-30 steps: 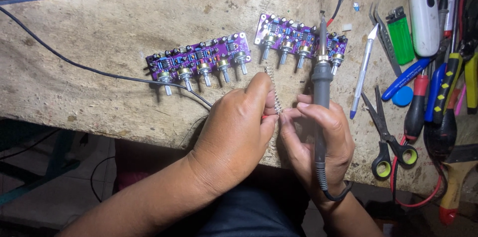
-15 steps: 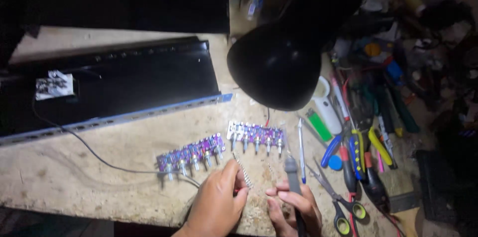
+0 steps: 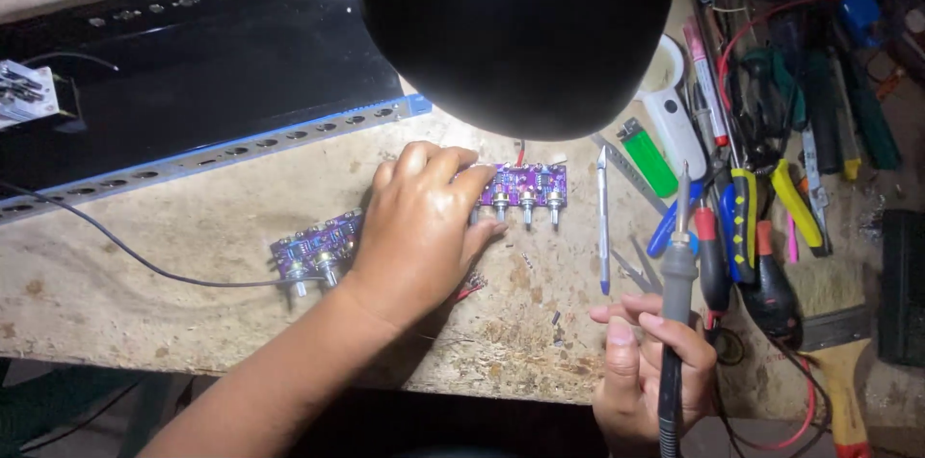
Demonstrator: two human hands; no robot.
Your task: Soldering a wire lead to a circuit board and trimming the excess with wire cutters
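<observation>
At mid-frame the left hand [image 3: 419,227] lies flat, fingers spread, over the purple circuit boards [image 3: 525,186]. Lower right, the right hand [image 3: 646,362] pinches a soldering iron [image 3: 676,275], tip up.

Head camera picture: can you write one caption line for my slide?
Left hand reaches over purple circuit boards while right hand holds a soldering iron upright.

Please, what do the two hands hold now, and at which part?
The right hand holds a soldering iron by its grey handle, tip up. The left hand grips nothing; it lies flat over the purple boards.
</observation>
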